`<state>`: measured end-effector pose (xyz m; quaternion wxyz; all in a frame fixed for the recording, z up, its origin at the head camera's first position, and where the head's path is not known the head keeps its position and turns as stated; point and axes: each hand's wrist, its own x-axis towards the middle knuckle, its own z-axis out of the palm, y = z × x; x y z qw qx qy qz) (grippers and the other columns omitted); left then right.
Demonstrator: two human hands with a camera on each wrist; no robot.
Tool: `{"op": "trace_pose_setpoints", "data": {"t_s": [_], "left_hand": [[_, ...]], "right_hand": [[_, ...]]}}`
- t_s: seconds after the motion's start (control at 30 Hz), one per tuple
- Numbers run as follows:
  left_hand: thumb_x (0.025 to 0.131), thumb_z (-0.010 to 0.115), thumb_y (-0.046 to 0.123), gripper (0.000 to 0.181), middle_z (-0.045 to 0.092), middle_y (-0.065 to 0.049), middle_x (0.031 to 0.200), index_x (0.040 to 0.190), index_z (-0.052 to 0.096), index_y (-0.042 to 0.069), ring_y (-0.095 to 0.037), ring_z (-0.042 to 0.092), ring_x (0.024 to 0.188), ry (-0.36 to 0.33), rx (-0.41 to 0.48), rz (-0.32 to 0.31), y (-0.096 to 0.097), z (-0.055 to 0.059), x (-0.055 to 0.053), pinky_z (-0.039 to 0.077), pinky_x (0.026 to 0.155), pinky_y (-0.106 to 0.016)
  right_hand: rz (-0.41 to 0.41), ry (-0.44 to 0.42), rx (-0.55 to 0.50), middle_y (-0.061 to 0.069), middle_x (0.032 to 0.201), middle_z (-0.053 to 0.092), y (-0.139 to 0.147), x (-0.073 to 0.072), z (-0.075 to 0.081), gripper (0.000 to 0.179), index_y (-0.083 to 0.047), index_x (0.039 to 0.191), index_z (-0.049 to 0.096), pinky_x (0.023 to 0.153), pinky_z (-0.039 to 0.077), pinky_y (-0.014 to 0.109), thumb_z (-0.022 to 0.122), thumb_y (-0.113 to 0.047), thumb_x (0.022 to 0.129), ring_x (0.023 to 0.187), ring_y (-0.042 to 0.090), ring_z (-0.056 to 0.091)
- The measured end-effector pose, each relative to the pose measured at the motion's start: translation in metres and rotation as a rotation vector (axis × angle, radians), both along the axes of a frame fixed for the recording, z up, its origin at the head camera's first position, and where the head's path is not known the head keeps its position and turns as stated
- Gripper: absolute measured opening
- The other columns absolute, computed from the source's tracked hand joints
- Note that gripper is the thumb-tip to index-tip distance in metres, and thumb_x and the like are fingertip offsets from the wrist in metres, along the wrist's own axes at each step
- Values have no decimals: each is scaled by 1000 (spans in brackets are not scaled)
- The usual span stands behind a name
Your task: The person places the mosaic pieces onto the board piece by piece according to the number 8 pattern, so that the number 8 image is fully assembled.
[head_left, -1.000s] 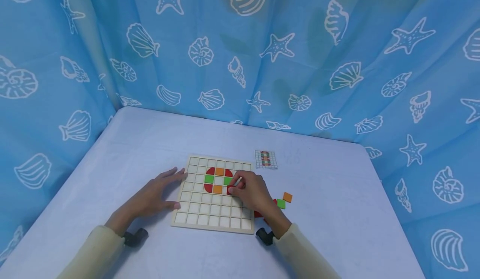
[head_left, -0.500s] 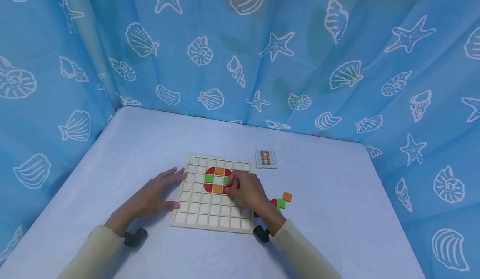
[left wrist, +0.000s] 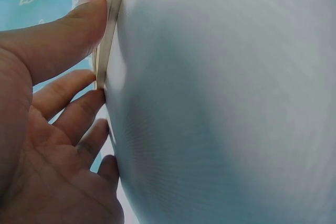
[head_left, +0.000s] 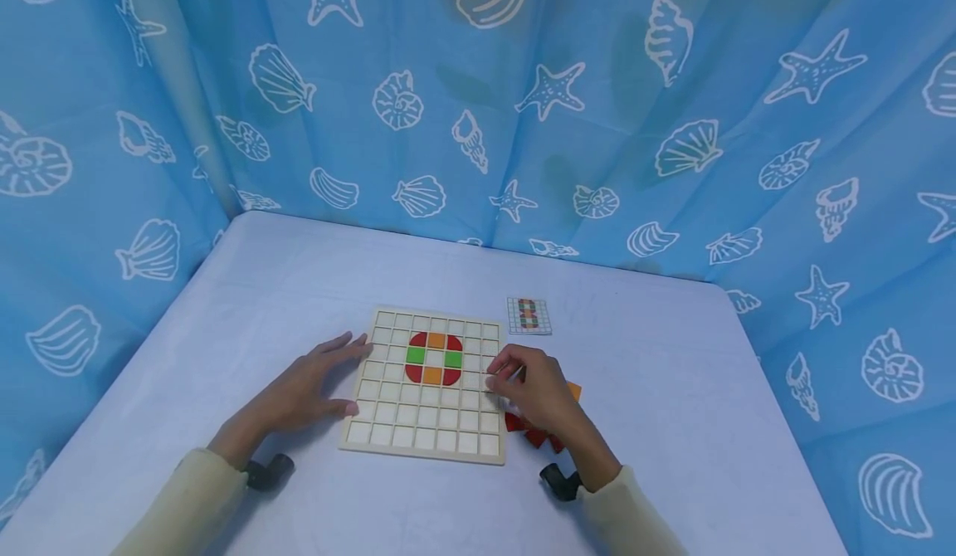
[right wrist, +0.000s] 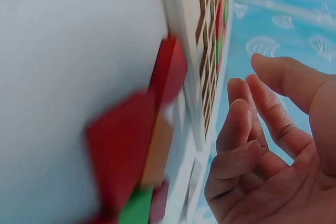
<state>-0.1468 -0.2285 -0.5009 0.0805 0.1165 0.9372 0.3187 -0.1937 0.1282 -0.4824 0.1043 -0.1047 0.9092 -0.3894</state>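
A pale wooden grid board [head_left: 407, 415] lies on the white table. Near its upper middle, red rounded-corner tiles [head_left: 414, 373], orange tiles [head_left: 436, 340] and green tiles [head_left: 415, 355] form a ring around one bare cell. My left hand [head_left: 302, 390] rests against the board's left edge, thumb and fingertips at the rim, fingers fairly straight. Over the board's right edge hovers my right hand [head_left: 541, 390], thumb and fingers loosely bent with a gap between them. Nothing shows between those fingertips in the right wrist view. Loose red tiles [right wrist: 121, 145] lie below that hand, partly hidden by it.
A small pattern card [head_left: 529, 315] with a printed red, orange and green design lies beyond the board's upper right corner. An orange tile [head_left: 574, 390] peeks out beside the right hand. A blue shell-print curtain [head_left: 478, 108] surrounds the table.
My right hand has let go of a red tile in the ring's lower right corner and moved right, off the pattern toward the loose tiles. The left hand has stayed put.
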Motion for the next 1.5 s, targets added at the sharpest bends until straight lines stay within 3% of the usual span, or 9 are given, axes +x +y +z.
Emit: {"op": "trace_pose_setpoints", "data": {"t_s": [0.37, 0.53, 0.8, 1.07, 1.2, 1.33, 1.5], "left_hand": [[84, 91, 30, 90, 38, -16, 172, 161, 47, 20, -49, 28, 160, 16, 5, -14, -1, 0, -1, 34, 121, -73], [84, 91, 29, 90, 37, -17, 172, 161, 47, 20, -49, 28, 160, 14, 7, -15, -1, -1, -1, 35, 121, -73], [84, 91, 29, 89, 38, -17, 172, 161, 47, 18, -50, 29, 159, 20, 15, -21, -1, -1, -1, 34, 121, -73], [84, 91, 29, 89, 38, -17, 171, 161, 47, 18, -50, 29, 159, 26, 17, -26, -2, 0, 0, 35, 121, -73], [84, 91, 29, 89, 39, -17, 171, 161, 47, 17, -49, 29, 159, 28, 18, -29, -2, 0, 0, 34, 121, -73], [84, 91, 29, 89, 39, -18, 171, 161, 48, 16, -50, 29, 159, 30, 26, -31, -3, -1, 0, 34, 121, -73], [85, 91, 30, 89, 38, -19, 171, 161, 47, 17, -50, 29, 159, 27, 28, -27, -3, -1, 0, 34, 121, -74]], "right_hand": [[-118, -27, 51, -2, 93, 71, 44, 12, 0, 18, -20, 102, 77, 61, 54, 27, 87, -14, 89, 74, 20, 58], [-135, -31, 81, -3, 93, 72, 52, 19, -1, 20, -19, 103, 79, 63, 52, 26, 88, -11, 87, 79, 19, 57], [-212, -11, 174, 4, 100, 66, 56, 23, -4, 28, -16, 107, 77, 70, 61, 28, 91, -11, 83, 94, 20, 61], [-181, 2, 256, 3, 96, 62, 57, 22, -5, 27, -17, 97, 71, 70, 59, 30, 93, -15, 82, 94, 20, 58], [-157, -16, 243, 2, 91, 62, 56, 22, -6, 27, -17, 94, 66, 68, 57, 28, 91, -14, 84, 90, 19, 58], [-132, -19, 223, 1, 89, 62, 55, 23, -7, 26, -18, 96, 67, 69, 56, 27, 90, -13, 85, 88, 18, 59], [-111, 0, 271, 0, 94, 63, 55, 24, -4, 31, -19, 100, 71, 72, 60, 30, 94, -14, 80, 92, 18, 58]]}}
